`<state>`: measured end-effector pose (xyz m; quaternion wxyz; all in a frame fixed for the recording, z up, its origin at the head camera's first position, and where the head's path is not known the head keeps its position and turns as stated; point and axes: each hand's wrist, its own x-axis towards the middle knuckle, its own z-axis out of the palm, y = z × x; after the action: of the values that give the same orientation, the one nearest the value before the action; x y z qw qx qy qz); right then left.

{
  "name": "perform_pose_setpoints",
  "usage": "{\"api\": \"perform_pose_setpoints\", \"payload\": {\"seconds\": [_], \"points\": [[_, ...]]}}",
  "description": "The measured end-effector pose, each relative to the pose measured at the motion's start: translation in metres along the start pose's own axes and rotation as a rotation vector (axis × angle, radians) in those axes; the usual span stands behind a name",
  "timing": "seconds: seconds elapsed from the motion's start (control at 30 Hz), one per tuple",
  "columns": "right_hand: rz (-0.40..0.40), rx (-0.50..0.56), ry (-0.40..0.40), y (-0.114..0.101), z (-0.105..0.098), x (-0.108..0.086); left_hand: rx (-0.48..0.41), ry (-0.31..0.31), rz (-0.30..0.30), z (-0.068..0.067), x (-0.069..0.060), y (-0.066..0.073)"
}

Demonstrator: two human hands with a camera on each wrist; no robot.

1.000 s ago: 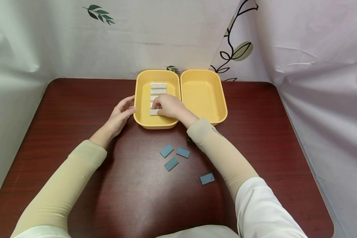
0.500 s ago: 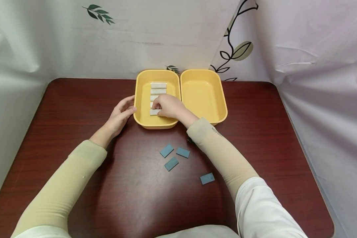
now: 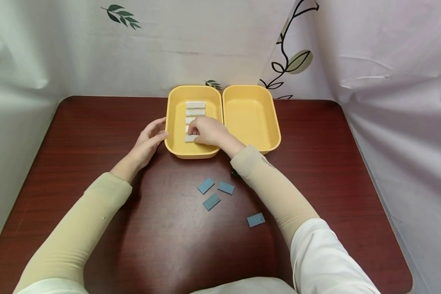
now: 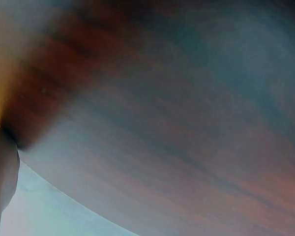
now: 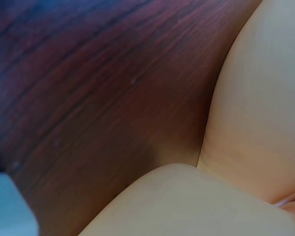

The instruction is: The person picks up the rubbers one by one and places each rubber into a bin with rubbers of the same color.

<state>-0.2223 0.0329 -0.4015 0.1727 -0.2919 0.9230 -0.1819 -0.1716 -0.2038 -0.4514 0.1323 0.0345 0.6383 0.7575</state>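
Note:
My left hand [image 3: 148, 141] grips the left side of the left yellow tray [image 3: 192, 156], its thumb at the rim and its fingertips hidden behind the wall. Inside, small white tiles lie crosswise in a column, one above another. My right hand [image 3: 210, 131] reaches in over their right ends with curled fingers and pinches the nearest white tile [image 3: 190, 139]. It hides parts of the lower tiles. At the column's top, the far tile [image 3: 196, 105] shows whole. The left wrist view shows a blurred yellow edge and a piece of the hand; the right wrist view shows no fingers.
A second yellow tray [image 3: 248, 118] with nothing in it adjoins on the right. Several blue tiles lie on the dark red table [image 3: 161, 228], among them a single blue tile [image 3: 256, 220] near the right forearm. A white curtain [image 3: 206, 45] hangs behind.

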Motion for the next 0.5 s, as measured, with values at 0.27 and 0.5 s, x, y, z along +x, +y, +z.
{"api": "perform_pose_setpoints", "payload": {"seconds": [0.27, 0.5], "points": [[0.002, 0.001, 0.002, -0.0008, -0.0011, 0.0004, 0.013, 0.004, -0.016, 0.0001, -0.0001, 0.0021], [0.014, -0.003, -0.003, -0.0003, -0.0003, 0.0006, 0.006, 0.003, -0.015, 0.0001, -0.0006, 0.0017]]}}
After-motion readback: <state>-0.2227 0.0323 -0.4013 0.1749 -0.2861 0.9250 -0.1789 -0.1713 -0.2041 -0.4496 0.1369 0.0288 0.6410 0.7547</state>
